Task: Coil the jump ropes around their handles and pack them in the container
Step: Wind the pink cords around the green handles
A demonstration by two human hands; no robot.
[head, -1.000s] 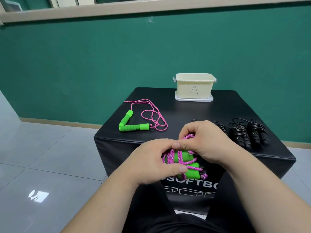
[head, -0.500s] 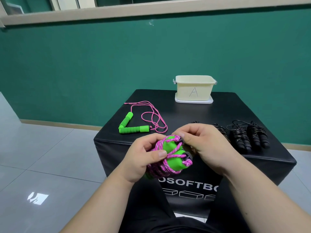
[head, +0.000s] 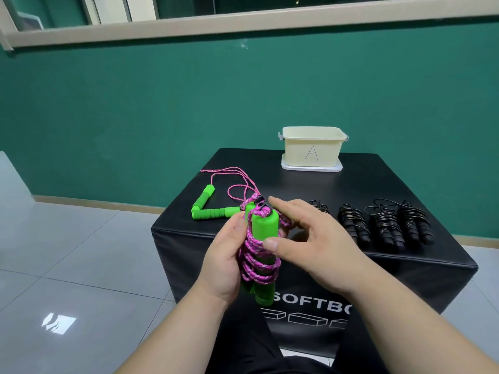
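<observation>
A green-handled jump rope (head: 263, 233) with its pink cord coiled around both handles stands nearly upright in front of the black box. My left hand (head: 225, 259) grips it from the left. My right hand (head: 305, 238) touches it from the right, thumb on the lower coils and fingers at the top of the handles. A second green-handled rope (head: 206, 207) lies loose on the box top at the left, its pink cord spread out. The cream container (head: 312, 147) marked "A" stands open at the far edge.
Several black coiled jump ropes (head: 386, 225) lie in a row on the right of the black foam box (head: 378, 190). A white lid (head: 312, 167) sits under the container. A green wall rises behind, and grey floor tiles lie to the left.
The coiled rope has been turned from lying flat to standing upright and lifted a little. My right hand moved from on top of the bundle to its right side.
</observation>
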